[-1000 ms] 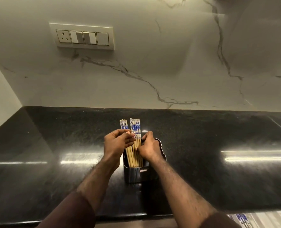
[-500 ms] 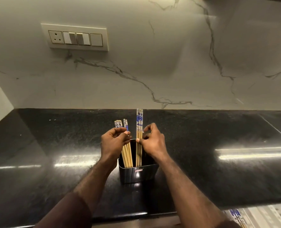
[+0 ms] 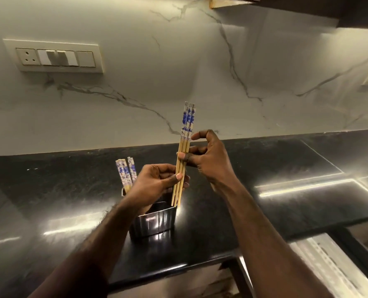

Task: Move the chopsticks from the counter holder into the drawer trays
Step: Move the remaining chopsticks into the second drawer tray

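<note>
A small bundle of wooden chopsticks point(image 3: 186, 134) with blue-and-white patterned tops stands upright, lifted almost clear of the shiny metal holder point(image 3: 155, 222) on the black counter. My right hand point(image 3: 209, 160) pinches the bundle at mid-length between thumb and fingers. My left hand point(image 3: 155, 186) grips the same bundle lower down, thumb across the sticks. Their tips hang just above the holder's rim. Several more chopsticks point(image 3: 126, 174) lean in the holder's left side, partly hidden behind my left hand.
The black granite counter point(image 3: 286, 168) runs below a marble backsplash with a switch plate point(image 3: 54, 57). At the lower right the open drawer's white trays point(image 3: 329, 263) show below the counter edge. A cabinet underside point(image 3: 308, 7) hangs at the top right.
The bundle has risen out of the holder, held by both hands. The view has tilted, bringing the drawer trays more into sight at the lower right.
</note>
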